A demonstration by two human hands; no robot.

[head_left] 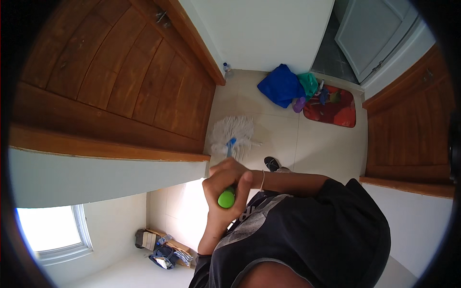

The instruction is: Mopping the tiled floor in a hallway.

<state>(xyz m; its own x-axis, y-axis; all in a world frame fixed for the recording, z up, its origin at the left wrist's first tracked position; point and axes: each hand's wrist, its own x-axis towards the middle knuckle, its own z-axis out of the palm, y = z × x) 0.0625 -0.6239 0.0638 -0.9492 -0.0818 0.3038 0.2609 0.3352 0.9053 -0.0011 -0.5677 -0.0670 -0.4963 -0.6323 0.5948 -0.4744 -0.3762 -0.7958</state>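
Observation:
My left hand (221, 208) is closed around the green end grip (226, 199) of a mop handle, near my chest. Just beyond it, lower on the handle, my right hand (230, 166) is wrapped around the shaft; a thin band circles that wrist. Partly hidden by my hands, the blue shaft (229, 151) runs down to a blue socket. The white string mop head (234, 131) lies spread on the tiled floor beside the brown wooden door.
A blue cloth bundle (281, 86), a green bag (308, 84) and a purple item (299, 104) lie by a red mat (331, 111). A plastic bottle (227, 68) stands at the wall. Bags (164, 256) are at lower left. Wooden doors (119, 72) flank the floor.

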